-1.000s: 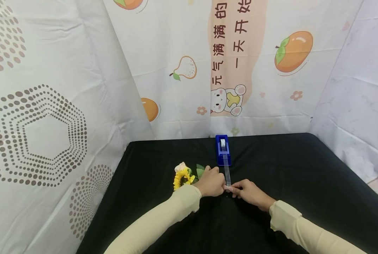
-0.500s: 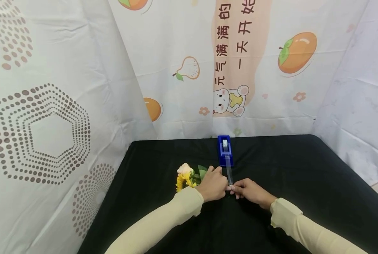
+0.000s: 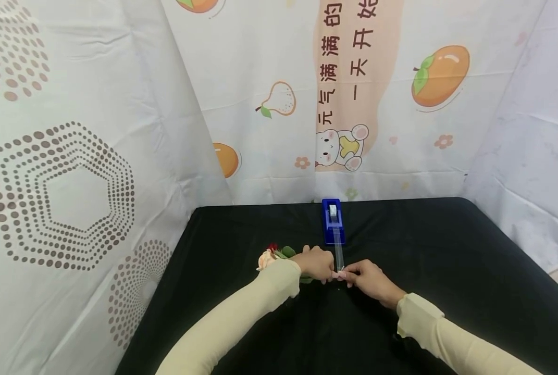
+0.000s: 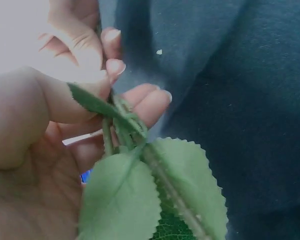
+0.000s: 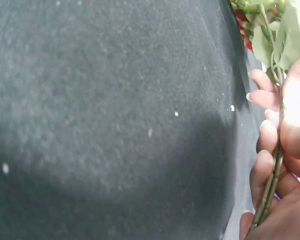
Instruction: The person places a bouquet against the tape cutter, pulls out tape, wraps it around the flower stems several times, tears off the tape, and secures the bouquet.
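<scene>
My left hand (image 3: 317,263) grips a small bunch of artificial flowers by the stems (image 4: 177,192). A peach rose (image 3: 266,259) and a red flower (image 3: 272,246) show beyond its wrist, with green leaves (image 4: 122,197) close to its fingers in the left wrist view. Meeting it fingertip to fingertip, my right hand (image 3: 371,281) has its thumb and fingers around the lower stems (image 5: 272,175). A strip of clear tape (image 3: 338,255) runs from the blue tape dispenser (image 3: 333,224) down to both hands. Where the tape meets the stems is hidden by fingers.
A black cloth (image 3: 414,250) covers the table. The dispenser stands near the table's back edge, before a printed white curtain (image 3: 283,140). More white curtain hangs at left and right. Small pale specks lie on the cloth.
The bunch has turned in my hands: the yellow sunflower has gone from sight, and the peach rose and red flower now show. The tape stays stretched; the dispenser stays in place.
</scene>
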The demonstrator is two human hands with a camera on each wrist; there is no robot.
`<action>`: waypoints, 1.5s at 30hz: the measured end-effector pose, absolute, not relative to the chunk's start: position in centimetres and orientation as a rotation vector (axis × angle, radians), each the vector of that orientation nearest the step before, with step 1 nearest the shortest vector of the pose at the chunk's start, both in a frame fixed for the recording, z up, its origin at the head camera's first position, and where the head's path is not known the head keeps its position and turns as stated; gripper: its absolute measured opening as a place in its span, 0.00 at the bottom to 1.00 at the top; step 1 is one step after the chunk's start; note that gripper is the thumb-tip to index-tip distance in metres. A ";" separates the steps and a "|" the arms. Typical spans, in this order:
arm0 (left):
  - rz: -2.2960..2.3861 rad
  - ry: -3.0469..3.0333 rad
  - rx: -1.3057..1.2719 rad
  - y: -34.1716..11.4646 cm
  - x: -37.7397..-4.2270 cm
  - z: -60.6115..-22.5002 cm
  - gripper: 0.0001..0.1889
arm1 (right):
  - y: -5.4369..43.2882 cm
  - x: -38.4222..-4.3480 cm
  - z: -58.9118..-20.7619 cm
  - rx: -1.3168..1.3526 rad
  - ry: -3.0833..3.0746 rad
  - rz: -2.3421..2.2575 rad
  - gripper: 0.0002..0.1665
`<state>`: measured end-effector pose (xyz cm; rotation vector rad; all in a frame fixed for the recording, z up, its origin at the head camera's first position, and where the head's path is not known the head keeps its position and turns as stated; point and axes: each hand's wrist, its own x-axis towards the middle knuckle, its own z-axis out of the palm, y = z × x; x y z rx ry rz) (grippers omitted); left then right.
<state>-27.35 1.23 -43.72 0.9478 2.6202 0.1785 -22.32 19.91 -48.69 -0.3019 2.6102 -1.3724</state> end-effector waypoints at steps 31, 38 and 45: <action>-0.652 3.106 1.655 0.8 -25.2 -47.9 0.09 | 20.8 -22.9 -48.8 -0.340 2.440 -1.408 0.18; -0.578 3.117 1.627 0.9 -25.4 -47.8 0.07 | 20.9 -23.0 -48.9 -0.317 2.462 -1.452 0.15; -0.206 3.033 1.381 1.2 -26.1 -46.4 0.17 | 20.7 -22.7 -48.6 -0.233 2.525 -1.442 0.13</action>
